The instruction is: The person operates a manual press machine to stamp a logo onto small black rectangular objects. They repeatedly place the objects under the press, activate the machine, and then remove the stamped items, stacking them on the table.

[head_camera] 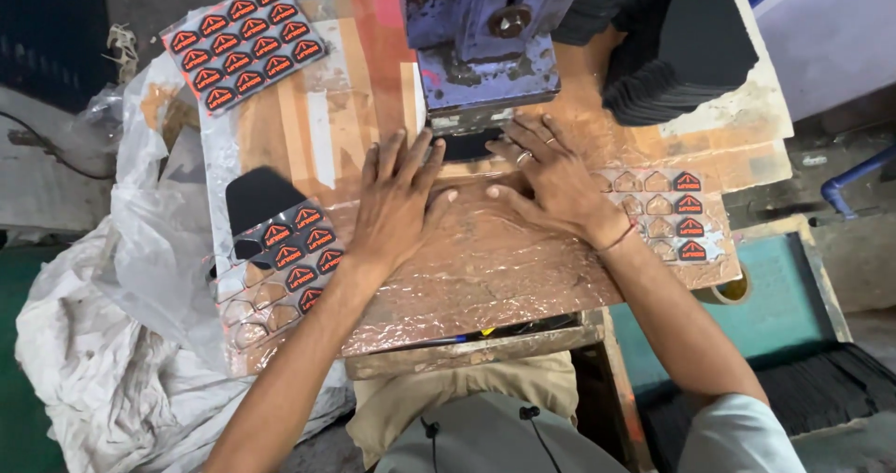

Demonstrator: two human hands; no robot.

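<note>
Both hands lie flat, palms down, fingers spread and gripping nothing: left hand (399, 202), right hand (546, 179). Fingertips press a black piece (469, 144) at twelve o'clock, under the blue press (481, 39), on the crinkled foil surface (485, 268).

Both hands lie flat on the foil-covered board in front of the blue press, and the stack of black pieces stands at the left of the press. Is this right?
Not quite. In the head view, the stack of black pieces stands at the right of the blue press, not the left. The rest holds: the left hand and the right hand lie flat on the foil-covered board before the press.
</note>
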